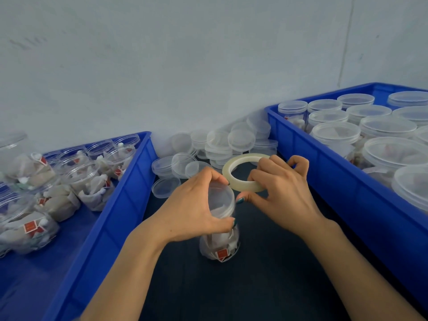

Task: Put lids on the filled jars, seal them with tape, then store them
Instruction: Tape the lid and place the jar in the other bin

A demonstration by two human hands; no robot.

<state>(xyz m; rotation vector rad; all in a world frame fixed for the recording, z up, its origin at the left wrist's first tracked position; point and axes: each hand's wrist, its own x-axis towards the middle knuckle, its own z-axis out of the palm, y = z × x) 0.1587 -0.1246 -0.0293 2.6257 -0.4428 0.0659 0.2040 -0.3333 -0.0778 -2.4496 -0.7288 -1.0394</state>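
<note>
**Step: taping the lid seam, one jar in work**

- Jar (220, 242) stands upright on the dark worktop (254, 281), centre of frame, between the two blue bins. It's filled: white sachets and a red tag show through the wall. Lid (221, 196) is on.
- Left hand (194, 205) is curled over the lid and the upper part of the jar, fingers over the top and thumb on the near side. It holds the jar steady.
- Right hand (281, 195) grips the tape roll (228, 169), fingers hooked through the ring. The thumb tip sits right at the lid edge. The roll is touching or just beside the lid, up and to the right.
- Can't tell whether the tape end is already stuck down, because clear tape on clear plastic doesn't show.
- Left bin (129, 195), lower left: open filled jars (92, 179), no lids yet. Right bin (324, 163), right edge: lidded jars (335, 133); I read that as the storage bin.
- Loose lids (231, 142) are piled against the wall between the bins.

My read: capping is done on this jar and sealing is starting or underway.

The next move needs the tape end pinned on the lid/body seam. Then turn the jar under the left hand, or run the roll around it, with the tape kept taut and level on the seam. After that, tear the tape and lift the jar into the right bin.
</note>
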